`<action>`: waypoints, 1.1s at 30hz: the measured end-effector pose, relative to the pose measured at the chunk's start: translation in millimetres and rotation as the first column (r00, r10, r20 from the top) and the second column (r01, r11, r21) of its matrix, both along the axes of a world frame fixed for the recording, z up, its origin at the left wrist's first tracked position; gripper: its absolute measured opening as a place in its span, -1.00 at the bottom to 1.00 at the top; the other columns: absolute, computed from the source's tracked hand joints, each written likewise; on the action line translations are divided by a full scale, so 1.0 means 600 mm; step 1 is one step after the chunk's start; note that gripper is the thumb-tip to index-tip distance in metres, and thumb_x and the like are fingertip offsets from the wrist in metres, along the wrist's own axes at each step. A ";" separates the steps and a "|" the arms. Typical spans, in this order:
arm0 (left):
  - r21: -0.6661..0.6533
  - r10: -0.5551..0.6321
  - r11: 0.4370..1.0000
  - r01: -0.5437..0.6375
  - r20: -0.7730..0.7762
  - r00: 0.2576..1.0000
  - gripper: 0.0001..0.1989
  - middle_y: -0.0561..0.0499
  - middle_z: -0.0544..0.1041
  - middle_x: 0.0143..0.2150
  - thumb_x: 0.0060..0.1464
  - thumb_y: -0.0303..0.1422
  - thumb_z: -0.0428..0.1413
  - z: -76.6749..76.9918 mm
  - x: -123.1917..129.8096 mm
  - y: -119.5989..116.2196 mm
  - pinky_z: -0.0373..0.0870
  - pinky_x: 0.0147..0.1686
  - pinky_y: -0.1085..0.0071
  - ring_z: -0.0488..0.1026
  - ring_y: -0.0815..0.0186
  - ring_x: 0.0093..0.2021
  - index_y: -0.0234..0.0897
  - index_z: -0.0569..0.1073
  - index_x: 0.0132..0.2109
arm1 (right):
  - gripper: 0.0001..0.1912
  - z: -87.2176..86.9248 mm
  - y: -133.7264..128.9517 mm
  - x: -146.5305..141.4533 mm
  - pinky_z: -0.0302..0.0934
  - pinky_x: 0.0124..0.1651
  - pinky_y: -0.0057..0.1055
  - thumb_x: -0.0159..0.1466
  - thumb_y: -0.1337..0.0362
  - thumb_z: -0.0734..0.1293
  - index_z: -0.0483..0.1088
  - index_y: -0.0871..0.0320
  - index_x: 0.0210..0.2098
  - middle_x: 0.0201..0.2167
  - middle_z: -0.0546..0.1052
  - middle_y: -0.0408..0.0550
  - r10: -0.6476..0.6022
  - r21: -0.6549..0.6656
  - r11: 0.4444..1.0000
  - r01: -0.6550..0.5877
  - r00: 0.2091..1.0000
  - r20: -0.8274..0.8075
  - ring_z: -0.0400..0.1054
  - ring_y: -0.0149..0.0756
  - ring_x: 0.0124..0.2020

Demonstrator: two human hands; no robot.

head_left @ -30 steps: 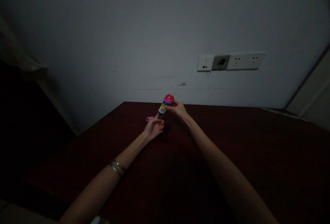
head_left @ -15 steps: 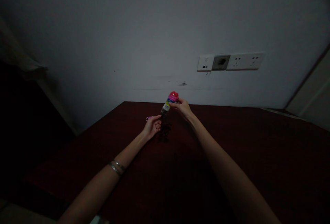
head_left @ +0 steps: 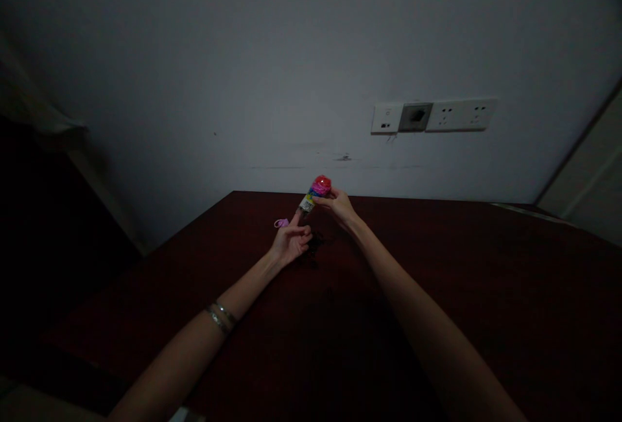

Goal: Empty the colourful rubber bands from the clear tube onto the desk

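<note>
My right hand grips a clear bottle filled with layers of small bands in red, pink, blue, yellow and dark colours. A pale label sits near its lower end. The bottle is tilted, its red end up to the right and its mouth down to the left. At the mouth, my left hand has its index finger stretched up to or into the opening, with the other fingers loosely bent. A pile of small dark bands lies on the table beside that hand. Behind it rests a purple cap with a loop.
A dark red wooden table stands against a grey wall. Wall sockets are set above the table to the right. Dim light leaves the table's front in shadow.
The bottle and my right hand have moved slightly left and down. My left hand has turned, and its index finger now points up at the mouth. More of the purple cap shows.
</note>
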State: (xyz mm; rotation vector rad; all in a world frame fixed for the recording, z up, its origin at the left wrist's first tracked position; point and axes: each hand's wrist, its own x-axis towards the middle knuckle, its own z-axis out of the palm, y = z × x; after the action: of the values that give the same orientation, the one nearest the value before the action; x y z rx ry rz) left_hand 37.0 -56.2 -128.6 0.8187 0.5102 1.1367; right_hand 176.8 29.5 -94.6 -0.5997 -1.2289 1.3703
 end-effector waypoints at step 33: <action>-0.034 -0.031 0.999 0.032 0.041 0.999 -0.48 0.12 0.25 -0.51 -0.13 -0.53 -0.03 0.000 0.001 -0.004 0.15 -0.71 0.61 0.21 0.49 -0.64 -0.13 0.21 0.04 | -0.61 0.002 -0.003 0.006 0.22 -0.15 -0.33 -0.22 0.32 0.47 0.42 0.20 -0.34 -0.35 0.52 -0.08 0.005 0.018 1.000 -0.005 1.000 0.001 0.38 -0.29 -0.31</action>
State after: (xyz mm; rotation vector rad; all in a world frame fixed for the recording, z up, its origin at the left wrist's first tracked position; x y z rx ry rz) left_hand 37.4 -58.3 -128.5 0.7700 0.4811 1.1104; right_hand 180.2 27.7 -93.2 -0.5851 -1.2424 1.3620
